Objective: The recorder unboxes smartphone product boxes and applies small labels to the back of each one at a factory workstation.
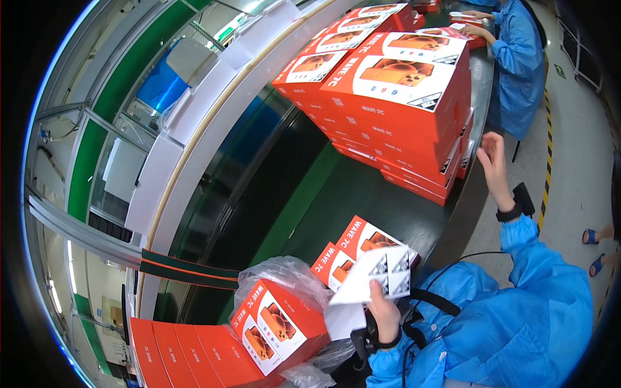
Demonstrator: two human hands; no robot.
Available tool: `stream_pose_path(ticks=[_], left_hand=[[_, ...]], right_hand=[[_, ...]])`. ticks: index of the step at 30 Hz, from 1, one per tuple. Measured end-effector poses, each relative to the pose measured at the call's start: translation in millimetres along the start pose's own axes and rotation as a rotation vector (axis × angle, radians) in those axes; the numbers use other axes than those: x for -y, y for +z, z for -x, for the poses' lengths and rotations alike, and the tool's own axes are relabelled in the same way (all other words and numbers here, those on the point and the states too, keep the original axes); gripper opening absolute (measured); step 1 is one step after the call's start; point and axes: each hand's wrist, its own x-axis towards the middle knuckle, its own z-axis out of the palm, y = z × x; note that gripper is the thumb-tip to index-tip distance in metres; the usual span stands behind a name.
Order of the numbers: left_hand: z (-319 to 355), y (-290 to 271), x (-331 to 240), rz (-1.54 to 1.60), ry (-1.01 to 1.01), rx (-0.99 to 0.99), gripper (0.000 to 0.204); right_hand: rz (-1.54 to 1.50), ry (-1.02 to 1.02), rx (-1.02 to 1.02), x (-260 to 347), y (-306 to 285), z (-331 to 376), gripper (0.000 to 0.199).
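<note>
My left hand [386, 318] is closed on a white sheet of stickers [372, 278], its thumb on top. Black-and-white square labels show on the sheet's right part, and its lower end bends down. Behind the sheet, two flat red-and-white phone boxes [365, 236] lie on the dark work surface, partly covered by it. Raised at the right, my right hand [495, 161] is beside the tall stack of red phone boxes [401, 116], with its fingers bent and apart. I see nothing in it. Black-and-white labels sit on corners of the stack's top boxes.
At the lower left, more red phone boxes [272, 326] stand by crumpled clear plastic [284, 275]. The dark green work surface [349, 187] runs away from me, with a white ledge [194, 142] along its left. A co-worker in blue [517, 64] handles boxes at the far right.
</note>
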Motion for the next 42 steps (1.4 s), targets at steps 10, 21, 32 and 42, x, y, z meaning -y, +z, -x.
stream_pose_path(ticks=[10,21,32,42], left_hand=[[-87,128,51,0.585,-0.443,0.153,0.037],[-93,164,89,0.550,-0.482,0.159,0.036],[-53,125,88,0.541,-0.383,0.043,0.035],[-23,49,59,0.488,-0.184,-0.179,0.033]], right_hand=[[-0.456,0.548,0.294,-113,1,-42,0.059],[-0.471,0.451,0.238,-78,2,-29,0.053],[-0.554,0.476,0.358,-56,3,19,0.042],[-0.481,0.456,0.616,-5,29,71,0.030]])
